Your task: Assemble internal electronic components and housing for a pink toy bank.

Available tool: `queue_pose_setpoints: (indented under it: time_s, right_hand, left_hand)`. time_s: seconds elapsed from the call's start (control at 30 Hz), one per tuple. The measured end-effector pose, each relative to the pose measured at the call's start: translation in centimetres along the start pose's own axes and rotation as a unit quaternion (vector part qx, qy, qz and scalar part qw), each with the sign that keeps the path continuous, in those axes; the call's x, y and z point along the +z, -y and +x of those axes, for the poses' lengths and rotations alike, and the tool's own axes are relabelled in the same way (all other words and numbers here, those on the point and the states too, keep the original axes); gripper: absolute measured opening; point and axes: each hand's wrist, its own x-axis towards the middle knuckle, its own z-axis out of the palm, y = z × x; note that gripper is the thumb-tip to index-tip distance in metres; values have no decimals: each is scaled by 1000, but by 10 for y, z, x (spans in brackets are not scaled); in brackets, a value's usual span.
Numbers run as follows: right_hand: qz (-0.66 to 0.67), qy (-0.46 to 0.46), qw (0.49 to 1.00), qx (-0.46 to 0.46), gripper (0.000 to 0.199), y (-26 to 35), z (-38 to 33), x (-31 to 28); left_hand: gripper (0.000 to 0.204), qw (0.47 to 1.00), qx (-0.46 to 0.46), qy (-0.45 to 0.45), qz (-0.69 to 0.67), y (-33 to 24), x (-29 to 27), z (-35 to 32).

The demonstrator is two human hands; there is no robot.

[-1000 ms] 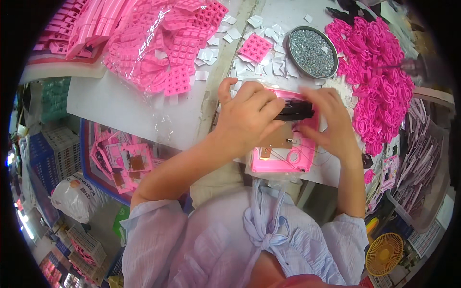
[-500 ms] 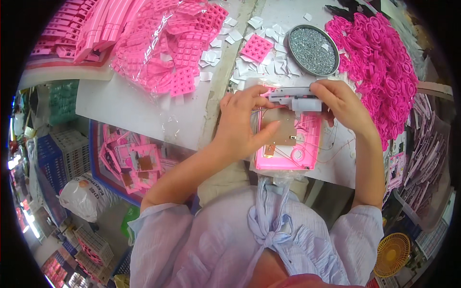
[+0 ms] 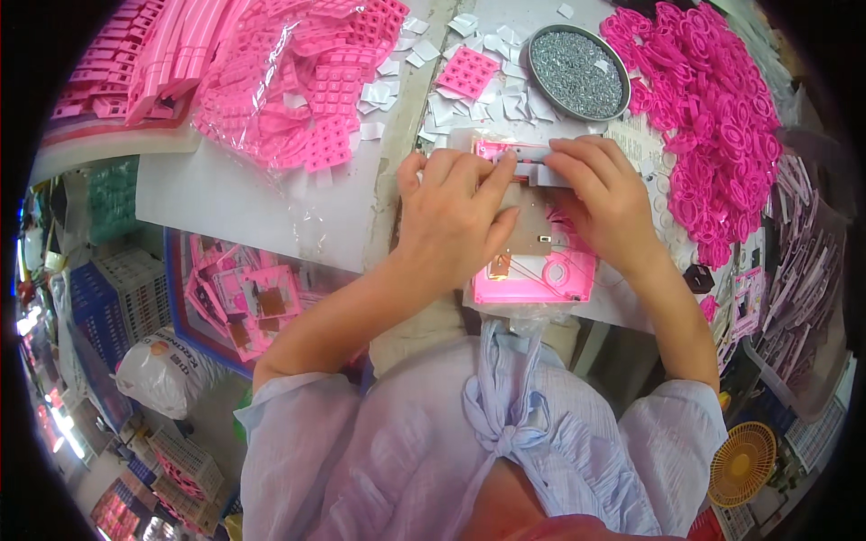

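Observation:
A pink plastic casing (image 3: 532, 290) lies in front of me on the table, its inside facing up. In it sit a brown circuit board (image 3: 528, 236) and thin wires. At the casing's far end is a grey plastic part (image 3: 545, 175) with a pale block on its near side. The fingertips of my left hand (image 3: 451, 212) close on the left end of this part. My right hand (image 3: 606, 200) grips its right end, the fingers bent over the top. Part of the grey piece and the casing's right wall are hidden by my fingers.
Beyond the casing stands a round tin of small screws (image 3: 579, 74). Pink keypads (image 3: 467, 72) and white paper scraps lie to its left, some keypads in a clear bag (image 3: 271, 117). Magenta plastic parts (image 3: 713, 117) are heaped at the right. A blue-rimmed bin (image 3: 242, 298) holds more casings.
Both hands have brought the grey part down into the far end of the casing. My right hand has moved nearer and to the left, over the casing's right side.

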Motion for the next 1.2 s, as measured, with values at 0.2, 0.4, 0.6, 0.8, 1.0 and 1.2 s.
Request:
queue_pose_setpoints:
  time_s: [0.2, 0.4, 0.6, 0.8, 1.0, 1.2]
  right_hand:
    - [-21, 40, 998, -47, 37, -5, 11, -9]
    - [29, -7, 1000, -10, 36, -12, 2, 2]
    - [124, 56, 988, 69, 40, -14, 2, 3]
    - [54, 39, 997, 35, 47, -9, -8, -2]
    - [-215, -337, 916, 26, 40, -109, -3, -141]
    - [-16, -392, 895, 211, 46, -229, 34, -171]
  left_hand:
    - [47, 996, 32, 56, 55, -6, -25, 19]
    - [48, 985, 71, 123, 95, 0, -30, 25]
    - [53, 992, 89, 64, 60, 8, -25, 15]
    - [48, 987, 112, 115, 11, 18, -27, 27]
    - [20, 967, -9, 253, -40, 25, -18, 136]
    - [17, 964, 148, 206, 77, 35, 94, 195]
